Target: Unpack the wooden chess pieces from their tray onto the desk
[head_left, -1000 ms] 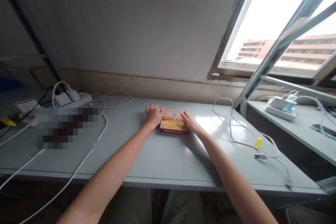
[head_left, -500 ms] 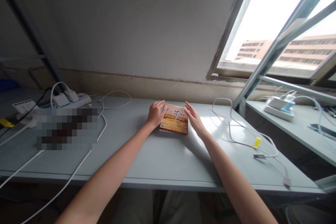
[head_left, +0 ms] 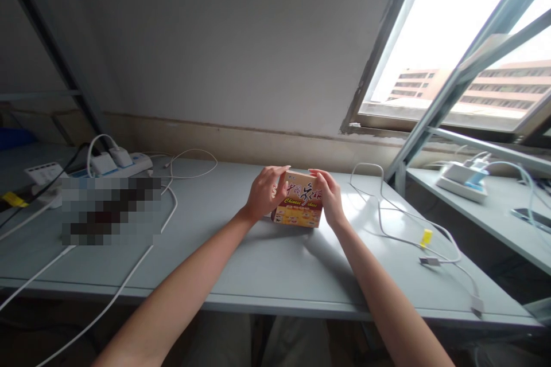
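Observation:
A red and yellow Chinese chess box (head_left: pixel 298 209) is tilted up toward me on the grey desk (head_left: pixel 258 264), its lettered front facing me. My left hand (head_left: pixel 267 190) is closed round its left side, the thumb on the front and the fingers over the top edge. On the other side my right hand (head_left: pixel 329 195) grips the box's right edge, fingertips at the upper corner. The back of the box and the fingers behind it are hidden.
White cables (head_left: pixel 167 212) and a power strip (head_left: pixel 124 165) lie at the left, by a blurred-out patch. More cables (head_left: pixel 381 212) with a yellow tag (head_left: pixel 426 238) run along the right. A second power strip (head_left: pixel 462 180) stands on the neighbouring desk. A wall rises behind.
Both hands have closed on the chess box, which was lying flatter between them. It is now raised more upright, and appears slightly further right in view.

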Demonstrator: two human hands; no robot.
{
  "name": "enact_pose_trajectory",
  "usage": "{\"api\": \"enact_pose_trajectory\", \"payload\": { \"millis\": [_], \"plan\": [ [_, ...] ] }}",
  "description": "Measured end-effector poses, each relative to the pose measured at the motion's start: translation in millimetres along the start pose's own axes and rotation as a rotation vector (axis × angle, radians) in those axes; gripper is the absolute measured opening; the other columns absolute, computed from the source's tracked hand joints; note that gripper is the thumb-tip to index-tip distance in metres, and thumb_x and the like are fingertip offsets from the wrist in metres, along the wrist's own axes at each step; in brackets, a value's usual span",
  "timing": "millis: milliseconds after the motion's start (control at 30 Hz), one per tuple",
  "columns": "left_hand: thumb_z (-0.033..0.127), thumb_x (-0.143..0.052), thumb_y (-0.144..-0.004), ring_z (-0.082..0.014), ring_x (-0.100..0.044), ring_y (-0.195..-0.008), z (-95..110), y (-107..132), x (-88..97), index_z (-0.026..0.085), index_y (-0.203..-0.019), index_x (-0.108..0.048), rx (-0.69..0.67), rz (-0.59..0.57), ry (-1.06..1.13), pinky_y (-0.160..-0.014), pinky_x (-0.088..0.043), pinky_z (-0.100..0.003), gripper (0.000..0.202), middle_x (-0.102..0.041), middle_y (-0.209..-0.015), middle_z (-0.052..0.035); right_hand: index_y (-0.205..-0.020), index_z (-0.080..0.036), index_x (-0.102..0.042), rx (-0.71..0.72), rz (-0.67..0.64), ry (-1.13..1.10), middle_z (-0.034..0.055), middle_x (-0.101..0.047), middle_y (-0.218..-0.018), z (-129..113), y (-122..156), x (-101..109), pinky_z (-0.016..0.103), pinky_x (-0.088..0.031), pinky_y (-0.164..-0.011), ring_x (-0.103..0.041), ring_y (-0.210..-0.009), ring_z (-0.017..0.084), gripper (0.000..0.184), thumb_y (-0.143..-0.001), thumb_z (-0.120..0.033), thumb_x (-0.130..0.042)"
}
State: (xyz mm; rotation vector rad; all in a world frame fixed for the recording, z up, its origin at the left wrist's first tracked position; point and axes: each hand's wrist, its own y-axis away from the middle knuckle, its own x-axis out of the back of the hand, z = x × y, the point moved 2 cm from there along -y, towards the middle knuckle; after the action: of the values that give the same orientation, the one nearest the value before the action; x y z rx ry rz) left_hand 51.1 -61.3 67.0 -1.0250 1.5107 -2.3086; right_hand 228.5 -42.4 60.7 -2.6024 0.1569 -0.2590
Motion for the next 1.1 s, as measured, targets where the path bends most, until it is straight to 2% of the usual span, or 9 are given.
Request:
{"api": "enact_pose_trajectory", "payload": {
  "millis": [167, 1100],
  "plan": [
    [0.02, -0.041, -0.08, -0.0165, -0.05, -0.099, -1.4, 1.3, -0.7, 0.02, -0.115, -0.045, -0.012, 0.007, -0.012, -0.089, -0.041, -0.032, 0.035, -0.057, -0.105, -0.0053, -0.085, -0.02, -0.06, 0.013, 0.008, 0.039, 0.002, -0.06, -0.078, -2.7, 1.6, 0.0, 0.026, -0.042, -0.061, -0.051, -0.071, 0.016, 0.034, -0.08, -0.046, -0.038],
    [0.02, -0.04, -0.08, -0.0172, -0.05, -0.096, -2.0, 5.2, -1.5, 0.02, -0.113, -0.043, -0.036, 0.026, -0.007, -0.087, -0.041, -0.033, 0.033, -0.056, -0.102, -0.006, -0.082, -0.021, -0.059, 0.031, -0.053, 0.05, 0.0001, -0.059, -0.079, -5.9, 0.8, 0.0, 0.024, -0.039, -0.061, -0.05, -0.071, 0.015, 0.031, -0.081, -0.044, -0.038]
  ]
}}
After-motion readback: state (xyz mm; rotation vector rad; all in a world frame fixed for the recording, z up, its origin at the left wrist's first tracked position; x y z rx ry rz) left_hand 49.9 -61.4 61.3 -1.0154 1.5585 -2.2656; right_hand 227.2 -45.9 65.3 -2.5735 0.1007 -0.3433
